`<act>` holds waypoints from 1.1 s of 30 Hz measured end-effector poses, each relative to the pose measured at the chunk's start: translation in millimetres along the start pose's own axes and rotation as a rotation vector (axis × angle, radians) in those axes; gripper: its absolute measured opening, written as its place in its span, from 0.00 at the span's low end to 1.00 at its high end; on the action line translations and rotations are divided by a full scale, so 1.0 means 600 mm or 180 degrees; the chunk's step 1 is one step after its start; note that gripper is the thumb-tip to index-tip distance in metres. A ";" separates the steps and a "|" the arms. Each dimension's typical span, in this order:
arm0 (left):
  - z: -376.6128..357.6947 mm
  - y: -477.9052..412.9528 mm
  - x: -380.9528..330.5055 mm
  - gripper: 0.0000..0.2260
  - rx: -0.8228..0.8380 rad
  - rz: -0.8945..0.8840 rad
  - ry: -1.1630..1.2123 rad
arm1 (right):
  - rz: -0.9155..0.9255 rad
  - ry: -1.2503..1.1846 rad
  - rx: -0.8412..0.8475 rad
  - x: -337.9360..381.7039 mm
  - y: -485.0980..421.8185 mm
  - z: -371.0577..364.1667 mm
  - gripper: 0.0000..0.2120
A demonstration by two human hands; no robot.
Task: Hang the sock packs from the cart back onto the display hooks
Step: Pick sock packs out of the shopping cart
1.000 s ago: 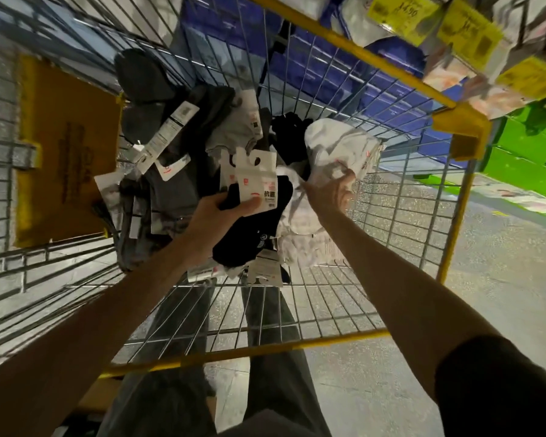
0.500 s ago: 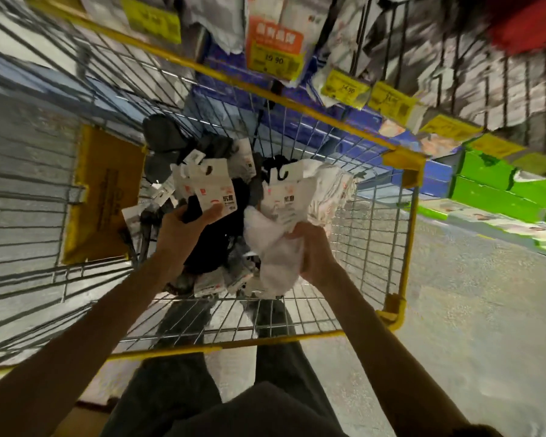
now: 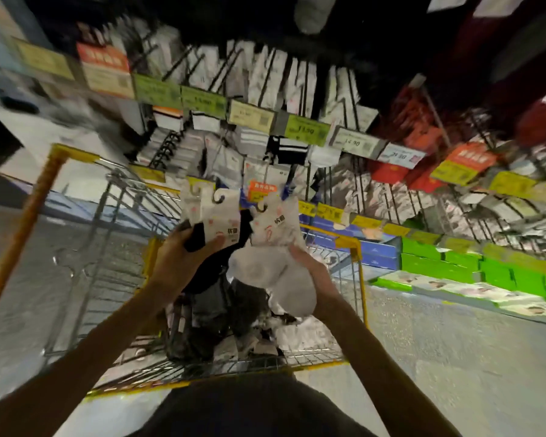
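Note:
My left hand [image 3: 183,257] grips a black sock pack [image 3: 216,234] with a white card header and hook. Beside it, my right hand [image 3: 312,272] grips a white sock pack [image 3: 275,247], its socks hanging down over my wrist. Both packs are held up above the yellow-framed wire cart [image 3: 356,257], level with its far rim. More dark and white sock packs [image 3: 221,316] lie piled in the cart's basket. Behind the cart, display hooks [image 3: 171,146] carry rows of hanging sock packs; the view there is blurred.
Yellow and green price tags [image 3: 306,130] run along the hook rails. Red packs [image 3: 404,152] hang at the right. Green boxes [image 3: 454,266] line the low shelf right of the cart. Grey floor [image 3: 454,357] lies to the right, and the cart's orange handle [image 3: 22,228] to the left.
Both hands rose out of the cart, each lifting a sock pack to the far rim. My view tilted up, bringing the hook display into sight.

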State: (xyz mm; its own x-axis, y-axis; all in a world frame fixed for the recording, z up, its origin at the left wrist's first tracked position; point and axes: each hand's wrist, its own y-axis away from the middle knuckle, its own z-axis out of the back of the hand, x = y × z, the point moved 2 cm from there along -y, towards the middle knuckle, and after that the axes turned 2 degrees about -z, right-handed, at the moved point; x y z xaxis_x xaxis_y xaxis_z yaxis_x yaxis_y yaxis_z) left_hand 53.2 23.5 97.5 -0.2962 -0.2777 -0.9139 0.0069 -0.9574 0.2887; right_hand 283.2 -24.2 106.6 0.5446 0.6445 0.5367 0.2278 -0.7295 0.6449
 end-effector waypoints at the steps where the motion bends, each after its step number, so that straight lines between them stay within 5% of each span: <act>1: 0.007 0.007 -0.020 0.14 0.0051 -0.0012 0.0098 | 0.0032 0.0106 -0.0015 0.006 0.012 -0.011 0.18; 5: 0.055 0.039 -0.102 0.09 -0.0027 -0.0060 0.0700 | -0.0056 0.0105 0.0110 0.039 0.075 -0.077 0.28; 8: 0.090 0.061 -0.160 0.09 0.0024 -0.0125 0.1004 | 0.0432 -0.0141 0.0572 0.069 0.124 -0.142 0.33; 14: 0.132 0.107 -0.259 0.09 0.0338 -0.0319 0.1461 | 0.0963 0.0120 -0.0066 0.105 0.184 -0.264 0.47; 18: 0.147 0.129 -0.290 0.06 0.0544 -0.0246 0.1770 | 0.1125 0.0090 0.0110 0.097 0.200 -0.303 0.14; 20: 0.154 0.136 -0.296 0.06 0.0593 -0.0235 0.1884 | 0.1205 0.0039 -0.0035 0.095 0.204 -0.307 0.14; 23: 0.161 0.133 -0.299 0.18 0.0467 -0.0187 0.2069 | 0.1380 0.0040 -0.0160 0.089 0.202 -0.318 0.27; 27: 0.159 0.131 -0.315 0.13 0.0499 -0.0231 0.1992 | 0.1625 0.0299 -0.0452 0.082 0.204 -0.315 0.10; 33: 0.142 0.140 -0.337 0.13 0.0599 -0.0040 0.2016 | 0.1716 0.0766 -0.1044 0.097 0.215 -0.335 0.09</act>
State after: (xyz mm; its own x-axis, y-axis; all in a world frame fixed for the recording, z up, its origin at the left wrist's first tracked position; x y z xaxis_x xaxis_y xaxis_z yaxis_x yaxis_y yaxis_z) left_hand 32.5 5.7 330.7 0.3242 -0.3145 -0.8922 -0.1769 -0.9466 0.2694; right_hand 181.9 -34.5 330.6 0.3099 0.2706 0.9115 -0.3030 -0.8806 0.3644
